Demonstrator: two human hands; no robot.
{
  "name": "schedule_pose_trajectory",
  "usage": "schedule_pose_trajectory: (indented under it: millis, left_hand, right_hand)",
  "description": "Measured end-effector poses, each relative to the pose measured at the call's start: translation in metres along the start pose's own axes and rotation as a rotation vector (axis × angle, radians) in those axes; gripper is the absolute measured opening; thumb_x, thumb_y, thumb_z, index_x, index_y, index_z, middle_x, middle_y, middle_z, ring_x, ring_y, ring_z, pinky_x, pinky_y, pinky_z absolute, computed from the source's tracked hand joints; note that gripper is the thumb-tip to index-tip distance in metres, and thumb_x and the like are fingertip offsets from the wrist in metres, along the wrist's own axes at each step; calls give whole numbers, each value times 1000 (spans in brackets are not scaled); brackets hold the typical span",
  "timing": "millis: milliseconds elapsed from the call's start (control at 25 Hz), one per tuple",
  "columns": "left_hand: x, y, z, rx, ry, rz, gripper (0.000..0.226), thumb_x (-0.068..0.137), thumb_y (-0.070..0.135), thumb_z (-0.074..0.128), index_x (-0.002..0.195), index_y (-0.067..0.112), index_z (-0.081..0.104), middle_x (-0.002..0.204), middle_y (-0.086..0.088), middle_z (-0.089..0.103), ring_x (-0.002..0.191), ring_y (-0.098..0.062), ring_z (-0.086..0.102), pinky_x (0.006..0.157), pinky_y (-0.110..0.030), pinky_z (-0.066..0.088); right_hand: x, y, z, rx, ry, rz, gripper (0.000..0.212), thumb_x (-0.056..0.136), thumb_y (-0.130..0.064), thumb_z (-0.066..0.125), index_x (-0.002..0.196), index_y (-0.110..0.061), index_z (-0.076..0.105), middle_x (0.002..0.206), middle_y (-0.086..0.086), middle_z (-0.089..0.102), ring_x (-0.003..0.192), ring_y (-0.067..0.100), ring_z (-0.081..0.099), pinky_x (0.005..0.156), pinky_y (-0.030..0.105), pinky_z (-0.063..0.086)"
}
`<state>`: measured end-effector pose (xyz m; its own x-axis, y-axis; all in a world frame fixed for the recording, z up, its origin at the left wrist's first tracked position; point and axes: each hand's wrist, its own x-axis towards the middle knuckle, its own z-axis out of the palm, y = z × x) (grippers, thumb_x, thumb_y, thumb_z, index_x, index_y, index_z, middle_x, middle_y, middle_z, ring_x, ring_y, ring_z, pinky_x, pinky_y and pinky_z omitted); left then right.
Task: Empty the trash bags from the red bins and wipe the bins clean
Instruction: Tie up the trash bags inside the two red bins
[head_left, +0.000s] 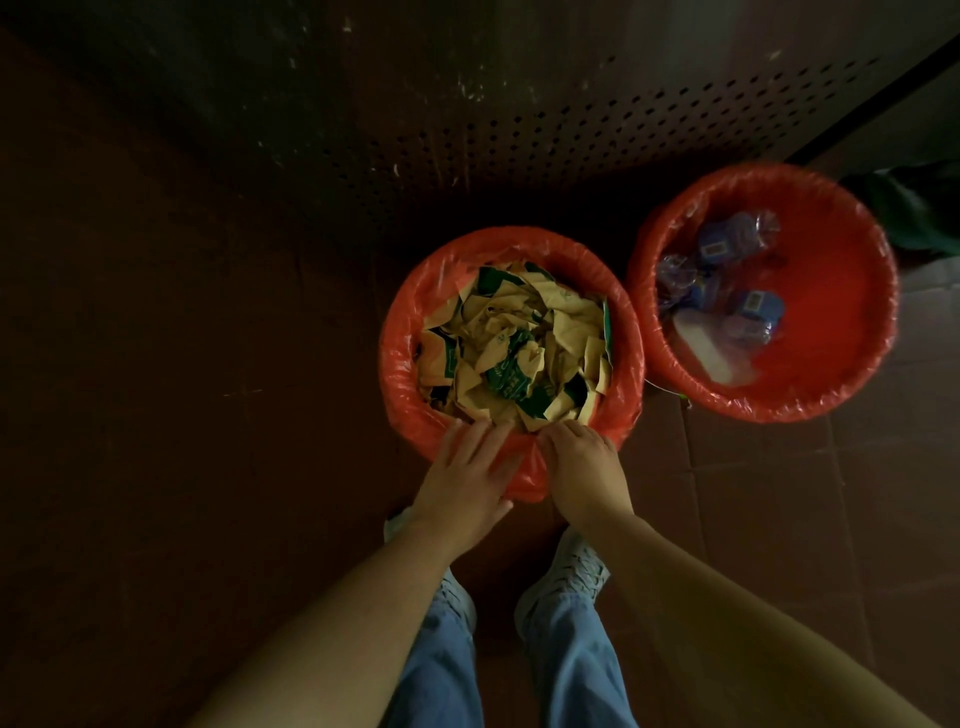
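Nothing is emptied yet: at centre, left hand lies flat on the trash bag, right hand pinches its edge; upper-right bin untouched.

Your left hand: flat on the round red plastic bin's translucent trash bag.
Your right hand: pinching its near edge.
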<state>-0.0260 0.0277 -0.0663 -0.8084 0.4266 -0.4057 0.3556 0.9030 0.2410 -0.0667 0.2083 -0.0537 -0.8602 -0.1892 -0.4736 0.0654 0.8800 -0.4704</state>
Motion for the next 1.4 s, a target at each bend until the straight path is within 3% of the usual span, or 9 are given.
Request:
schedule_pose_trajectory:
  millis: [120, 240, 400, 520, 600, 720, 880, 1280, 1400]
  left_hand:
    - [3, 0, 0, 47, -73, -56, 62, 82, 37, 77, 138, 24, 53, 163, -10, 18, 150, -36, 18, 118, -61, 19]
    - [6, -1, 1, 23, -65, -41, 29, 84, 27, 73, 113, 24, 67, 163, -6, 24, 151, -34, 15, 119, -61, 16]
    - [6, 1, 1, -70, 12, -98, 21, 86, 15, 62, 106, 19, 67, 157, -8, 35, 149, -33, 20, 118, -60, 19]
    - [5, 5, -9, -101, 97, -130, 23, 88, 11, 65, 110, 18, 63, 154, -7, 39, 148, -31, 26, 118, -59, 25]
    - [8, 8, -18, -98, 113, -104, 23, 89, 11, 64, 111, 19, 61, 155, -6, 38, 148, -31, 24, 119, -59, 24]
    - [16, 11, -32, -103, 131, -74, 23, 90, 11, 63, 112, 19, 60, 155, -5, 38, 149, -30, 23, 120, -58, 22]
    - [18, 17, -40, -118, 122, -36, 29, 90, 12, 62, 119, 18, 62, 154, -5, 39, 149, -29, 23, 121, -56, 19]
    - [1, 3, -47, -178, -7, 131, 19, 98, 21, 56, 117, 22, 58, 153, 1, 39, 151, -22, 15, 124, -50, 15]
    - [3, 2, -51, -194, 11, 150, 18, 98, 24, 56, 115, 22, 62, 150, 2, 42, 150, -22, 18, 124, -48, 14]
  right_hand:
    - [-14, 3, 2, -45, 111, -56, 23, 101, -29, 58, 119, -19, 67, 111, -1, 65, 104, 22, 58, 93, 41, 46]
    - [-31, 14, -1, -115, 182, -81, 18, 96, -28, 66, 110, -18, 68, 104, -1, 62, 97, 21, 58, 86, 40, 48]
    - [-51, 24, -1, -208, 49, -66, 18, 96, -32, 64, 109, -20, 68, 106, -3, 66, 98, 22, 63, 83, 38, 47]
    - [-51, 21, -1, -116, -268, 347, 30, 103, -48, 44, 107, -27, 66, 101, -4, 69, 94, 20, 65, 86, 38, 50]
    - [-44, 12, -2, 226, -396, 718, 38, 105, -47, 41, 103, -18, 65, 92, 2, 68, 89, 22, 67, 87, 44, 55]
    - [-31, 1, -2, 917, -136, 967, 30, 105, -28, 44, 103, -8, 65, 86, 12, 71, 67, 19, 65, 59, 37, 54]
    - [-16, -7, -20, 1290, 219, 1147, 29, 98, -27, 46, 86, -10, 67, 60, 2, 63, 53, 15, 57, 48, 27, 44]
    - [11, 9, -35, 1239, 194, 1349, 22, 86, -22, 78, 97, -5, 69, 73, 9, 71, 37, 14, 62, 36, 21, 44]
    - [17, 2, -38, 1245, 238, 1346, 21, 87, -14, 75, 108, -10, 72, 80, 8, 71, 52, 17, 68, 40, 23, 47]
